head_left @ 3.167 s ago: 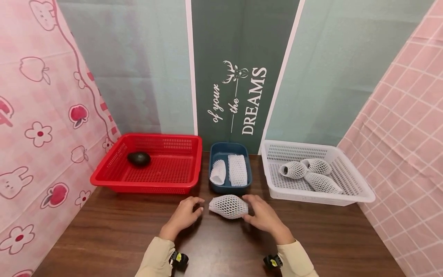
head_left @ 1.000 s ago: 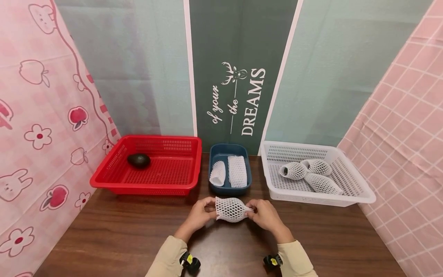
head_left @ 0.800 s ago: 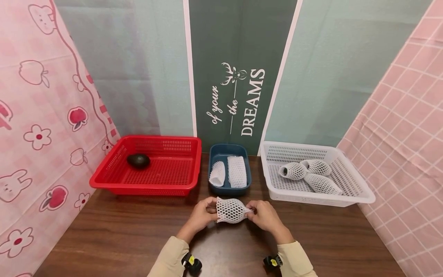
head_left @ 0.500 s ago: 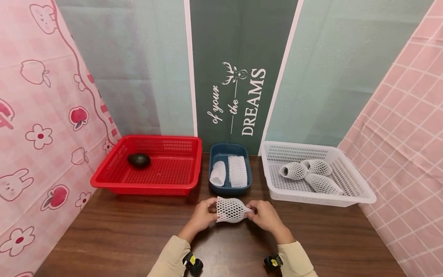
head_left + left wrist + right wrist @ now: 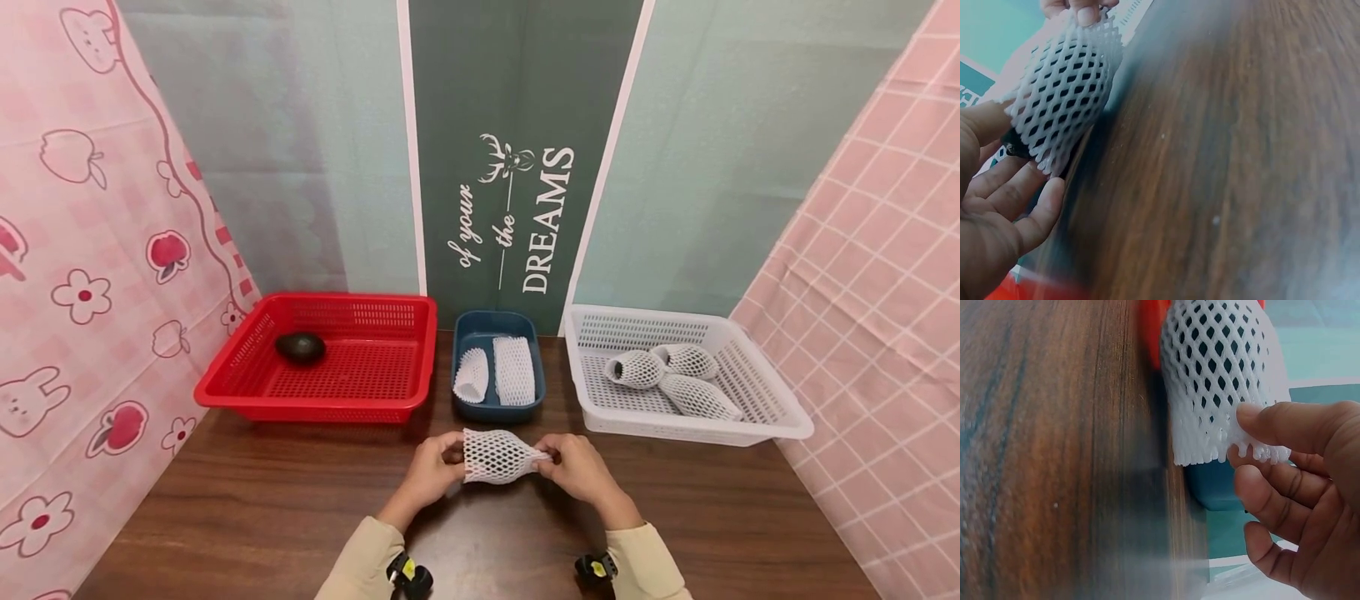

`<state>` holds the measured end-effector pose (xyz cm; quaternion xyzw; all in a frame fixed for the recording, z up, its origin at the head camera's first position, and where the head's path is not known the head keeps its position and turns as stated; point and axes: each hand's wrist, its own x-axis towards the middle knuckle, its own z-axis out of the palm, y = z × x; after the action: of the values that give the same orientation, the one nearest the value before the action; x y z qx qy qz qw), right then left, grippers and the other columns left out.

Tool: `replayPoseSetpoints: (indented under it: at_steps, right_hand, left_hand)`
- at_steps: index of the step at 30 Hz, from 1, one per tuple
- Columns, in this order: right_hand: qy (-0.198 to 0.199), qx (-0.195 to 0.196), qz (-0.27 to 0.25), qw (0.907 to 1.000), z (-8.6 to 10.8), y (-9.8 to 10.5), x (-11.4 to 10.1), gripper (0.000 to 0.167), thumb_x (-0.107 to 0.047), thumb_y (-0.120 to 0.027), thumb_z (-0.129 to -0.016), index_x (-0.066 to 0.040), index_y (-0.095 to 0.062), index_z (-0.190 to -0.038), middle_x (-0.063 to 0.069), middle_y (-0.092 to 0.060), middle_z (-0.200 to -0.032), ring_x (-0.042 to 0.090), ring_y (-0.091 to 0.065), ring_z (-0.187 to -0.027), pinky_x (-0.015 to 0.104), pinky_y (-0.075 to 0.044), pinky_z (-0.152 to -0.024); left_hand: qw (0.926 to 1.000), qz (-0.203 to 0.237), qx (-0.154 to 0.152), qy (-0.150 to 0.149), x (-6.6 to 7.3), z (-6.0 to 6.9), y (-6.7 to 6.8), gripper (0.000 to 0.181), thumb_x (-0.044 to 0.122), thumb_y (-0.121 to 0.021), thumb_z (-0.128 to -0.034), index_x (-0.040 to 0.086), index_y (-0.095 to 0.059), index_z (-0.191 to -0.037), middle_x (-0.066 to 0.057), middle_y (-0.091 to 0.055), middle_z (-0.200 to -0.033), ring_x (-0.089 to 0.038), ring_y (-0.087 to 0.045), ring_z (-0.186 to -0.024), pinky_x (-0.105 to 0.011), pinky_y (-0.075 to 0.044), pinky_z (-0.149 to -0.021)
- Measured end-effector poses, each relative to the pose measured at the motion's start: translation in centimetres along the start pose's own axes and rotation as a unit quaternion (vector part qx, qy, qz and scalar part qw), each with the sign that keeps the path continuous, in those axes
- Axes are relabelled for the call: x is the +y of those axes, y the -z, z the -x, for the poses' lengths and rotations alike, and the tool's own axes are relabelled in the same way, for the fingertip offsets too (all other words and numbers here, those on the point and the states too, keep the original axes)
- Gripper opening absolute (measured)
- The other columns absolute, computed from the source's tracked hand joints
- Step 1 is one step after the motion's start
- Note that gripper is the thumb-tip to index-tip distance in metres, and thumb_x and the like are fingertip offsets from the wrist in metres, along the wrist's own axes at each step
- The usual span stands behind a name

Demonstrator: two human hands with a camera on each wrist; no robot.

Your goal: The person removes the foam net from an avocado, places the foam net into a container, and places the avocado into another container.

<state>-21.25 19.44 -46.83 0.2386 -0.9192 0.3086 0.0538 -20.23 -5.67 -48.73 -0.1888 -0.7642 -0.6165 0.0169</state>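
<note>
A dark avocado (image 5: pixel 1015 144) is inside a white foam net sleeve (image 5: pixel 497 457), lying sideways just above or on the table, which I cannot tell. My left hand (image 5: pixel 435 471) holds the sleeve's wide left end, its fingers and thumb around the rim. In the left wrist view the avocado's dark tip shows between those fingers. At the opposite end my right hand (image 5: pixel 577 468) pinches the net together between thumb and fingers. The right wrist view shows the thumb on the net near its scalloped edge.
Behind the hands stands a blue tray (image 5: pixel 497 412) with two foam net sleeves (image 5: pixel 514 372). Left of it, a red basket (image 5: pixel 315 403) contains a bare avocado (image 5: pixel 300 347). A white basket (image 5: pixel 675 427) at right holds several netted fruits (image 5: pixel 699 395). Fabric walls surround the wooden table (image 5: pixel 247 500).
My left hand has come right from beside the sleeve to hold its left end. That end now flares wide, and my right hand has gathered the other end. Lately little has moved.
</note>
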Motion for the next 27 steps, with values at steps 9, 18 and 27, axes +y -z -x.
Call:
replayPoseSetpoints:
  at_steps: [9, 18, 27]
  right_hand:
    - [0.002, 0.002, -0.007, 1.0, 0.0, 0.2, 0.1, 0.012, -0.008, -0.075, -0.075, -0.015, -0.065, -0.076, -0.015, -0.05, -0.063, 0.0, -0.043, -0.055, 0.022, -0.038, -0.049]
    - [0.004, 0.0, -0.017, 0.9999, 0.0, 0.1, 0.5, 0.012, -0.005, -0.074, -0.074, -0.013, -0.065, -0.076, -0.014, -0.05, -0.063, 0.0, -0.043, -0.055, 0.022, -0.039, -0.05]
    - [-0.003, 0.006, -0.002, 1.0, 0.0, 0.6, 0.1, 0.012, -0.004, -0.072, -0.072, -0.013, -0.063, -0.073, -0.014, -0.049, -0.061, 0.0, -0.042, -0.053, 0.021, -0.037, -0.048]
  left_hand:
    - [0.9998, -0.018, -0.001, 0.009, 2.2, 0.6, 1.1, 0.031, -0.014, -0.066, -0.0704, -0.013, -0.062, -0.102, -0.022, -0.064, -0.09, -0.035, -0.063, -0.078, -0.036, -0.051, -0.07]
    - [0.9995, -0.027, -0.004, 0.017, 2.1, 0.8, 1.5, 0.034, -0.01, -0.071, -0.0705, -0.012, -0.061, -0.103, -0.024, -0.063, -0.093, -0.039, -0.061, -0.079, -0.03, -0.05, -0.068]
    - [0.9994, -0.027, -0.016, 0.015, 2.6, 0.8, 2.0, 0.036, -0.007, -0.073, -0.0724, -0.01, -0.061, -0.106, -0.025, -0.063, -0.096, -0.036, -0.062, -0.079, -0.031, -0.051, -0.069]
